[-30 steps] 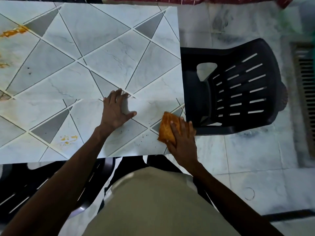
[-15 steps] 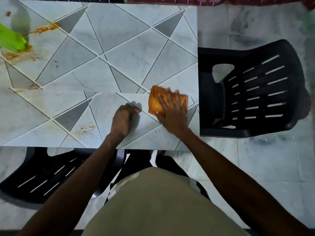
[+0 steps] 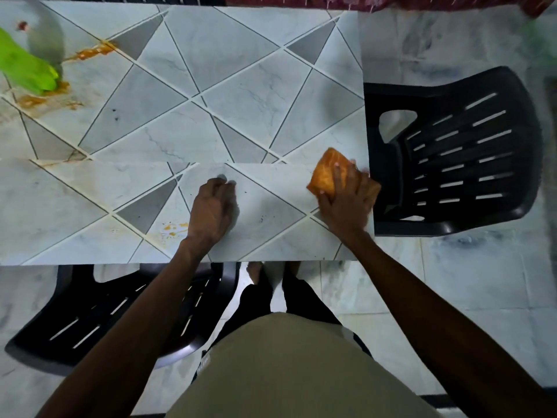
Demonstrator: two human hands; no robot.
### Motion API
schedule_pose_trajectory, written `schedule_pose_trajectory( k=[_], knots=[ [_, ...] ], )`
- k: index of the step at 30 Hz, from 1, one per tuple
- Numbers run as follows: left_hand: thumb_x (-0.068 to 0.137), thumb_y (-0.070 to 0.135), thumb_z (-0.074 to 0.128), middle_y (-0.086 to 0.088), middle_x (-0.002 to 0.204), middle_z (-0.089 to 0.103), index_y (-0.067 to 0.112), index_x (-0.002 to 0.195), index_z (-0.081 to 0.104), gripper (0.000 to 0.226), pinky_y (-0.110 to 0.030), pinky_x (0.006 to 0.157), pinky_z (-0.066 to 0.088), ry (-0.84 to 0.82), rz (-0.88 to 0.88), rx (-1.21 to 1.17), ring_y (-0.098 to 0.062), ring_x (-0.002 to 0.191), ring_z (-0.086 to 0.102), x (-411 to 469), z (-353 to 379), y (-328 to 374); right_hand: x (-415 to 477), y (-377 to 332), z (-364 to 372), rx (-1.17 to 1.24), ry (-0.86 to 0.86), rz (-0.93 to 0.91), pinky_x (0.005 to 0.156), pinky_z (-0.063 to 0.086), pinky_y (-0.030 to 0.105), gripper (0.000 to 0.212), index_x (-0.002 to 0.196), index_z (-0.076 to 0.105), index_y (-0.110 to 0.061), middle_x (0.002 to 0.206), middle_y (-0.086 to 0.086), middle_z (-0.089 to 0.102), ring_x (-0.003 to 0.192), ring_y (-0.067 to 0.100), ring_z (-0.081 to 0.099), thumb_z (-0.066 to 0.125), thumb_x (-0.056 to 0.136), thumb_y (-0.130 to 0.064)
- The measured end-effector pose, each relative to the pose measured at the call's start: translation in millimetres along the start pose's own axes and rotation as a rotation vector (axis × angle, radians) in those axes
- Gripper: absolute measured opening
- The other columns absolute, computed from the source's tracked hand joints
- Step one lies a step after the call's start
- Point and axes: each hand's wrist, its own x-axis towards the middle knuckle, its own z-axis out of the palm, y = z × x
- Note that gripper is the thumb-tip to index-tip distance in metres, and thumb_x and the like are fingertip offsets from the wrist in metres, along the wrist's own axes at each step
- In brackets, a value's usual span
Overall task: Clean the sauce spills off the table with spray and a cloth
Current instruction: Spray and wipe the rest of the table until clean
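My right hand [image 3: 346, 200] presses a folded orange cloth [image 3: 324, 173] flat on the table [image 3: 241, 86] close to its right edge. My left hand [image 3: 212, 211] rests on the tabletop near the front edge, fingers curled under, holding nothing. A small orange sauce spill [image 3: 172, 229] lies just left of my left wrist. Larger orange-brown sauce smears [image 3: 45, 98] and a streak [image 3: 90, 52] mark the far left of the table. A bright green spray bottle [image 3: 25, 69] lies there, partly cut off by the frame edge.
A black plastic chair [image 3: 458, 152] stands against the table's right edge. Another black chair [image 3: 105, 309] is tucked under the front edge at my left. The floor is pale marble tile. A dark red cloth [image 3: 391, 1] runs along the top.
My right hand slid the cloth from the middle front of the table out toward the right edge. My left hand stayed in place with its fingers curled. The view shifted slightly.
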Motion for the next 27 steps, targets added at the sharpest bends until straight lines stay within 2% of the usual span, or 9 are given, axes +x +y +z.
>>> schedule_pose_trajectory(
  k=[3,7,9,12,16,19,22,27],
  knots=[
    [0.095,0.030,0.055,-0.016,0.137,0.050,0.011,0.134,0.055,0.044,-0.043,0.099,0.046,-0.006,-0.060,-0.047,-0.036,0.119,0.050,-1.6,3.2,2.0,-35.6,-36.7,12.8,-0.017,-0.025,-0.176,0.118,-0.001,0.069,0.079,0.161,0.014,-0.031,0.170,0.004,0.004,0.154,0.040,0.000,0.031,0.094,-0.070],
    [0.089,0.042,0.057,-0.013,0.140,0.050,0.014,0.133,0.056,0.052,-0.043,0.099,0.044,-0.036,0.029,0.033,-0.033,0.124,0.048,5.5,11.6,14.3,-111.2,-23.7,25.8,-0.016,-0.041,-0.348,0.117,0.012,0.069,0.078,0.161,0.016,-0.032,0.169,0.004,0.009,0.154,0.038,0.009,0.039,0.094,-0.066],
    [0.086,0.050,0.053,-0.011,0.141,0.050,0.017,0.132,0.057,0.056,-0.044,0.101,0.042,-0.071,0.042,0.042,-0.032,0.125,0.048,6.4,16.8,21.1,-126.1,3.8,25.0,0.002,-0.013,-0.300,0.117,0.013,0.067,0.077,0.161,0.014,-0.034,0.169,0.004,0.012,0.154,0.037,0.009,0.042,0.095,-0.064],
    [0.086,0.055,0.052,-0.010,0.141,0.050,0.018,0.130,0.056,0.058,-0.048,0.103,0.039,-0.092,0.064,0.075,-0.033,0.127,0.047,3.0,22.0,28.5,-116.4,40.4,17.9,0.094,0.029,-0.030,0.119,0.014,0.066,0.077,0.160,0.012,-0.036,0.168,0.005,0.015,0.154,0.039,0.008,0.042,0.094,-0.061],
    [0.087,0.058,0.050,-0.010,0.143,0.048,0.017,0.132,0.055,0.060,-0.047,0.104,0.038,-0.112,0.068,0.084,-0.032,0.128,0.046,3.2,20.6,26.5,-113.6,32.8,16.4,0.187,0.064,0.216,0.117,0.021,0.067,0.075,0.161,0.019,-0.028,0.168,0.009,0.015,0.152,0.044,0.012,0.038,0.094,-0.057],
    [0.090,0.058,0.047,-0.009,0.143,0.048,0.018,0.134,0.054,0.060,-0.047,0.104,0.039,-0.129,0.074,0.076,-0.032,0.128,0.046,4.1,18.8,22.7,-145.5,16.7,26.2,0.159,0.087,0.250,0.114,0.022,0.070,0.076,0.160,0.019,-0.024,0.167,0.013,0.018,0.151,0.046,0.013,0.045,0.095,-0.052],
    [0.091,0.058,0.045,-0.008,0.144,0.048,0.020,0.136,0.053,0.059,-0.047,0.106,0.039,-0.148,0.066,0.090,-0.031,0.129,0.046,4.5,18.1,21.5,-158.3,23.0,27.1,0.127,0.017,0.178,0.115,0.017,0.071,0.079,0.161,0.013,-0.028,0.168,0.013,0.014,0.152,0.046,0.007,0.037,0.094,-0.061],
    [0.094,0.049,0.044,-0.008,0.144,0.049,0.019,0.136,0.054,0.053,-0.046,0.104,0.042,-0.142,0.022,0.084,-0.031,0.127,0.048,3.6,14.7,29.4,-76.0,20.2,5.3,0.108,-0.020,0.187,0.114,0.011,0.073,0.078,0.161,0.012,-0.030,0.168,0.011,0.009,0.152,0.045,0.004,0.040,0.095,-0.061]
  ],
)
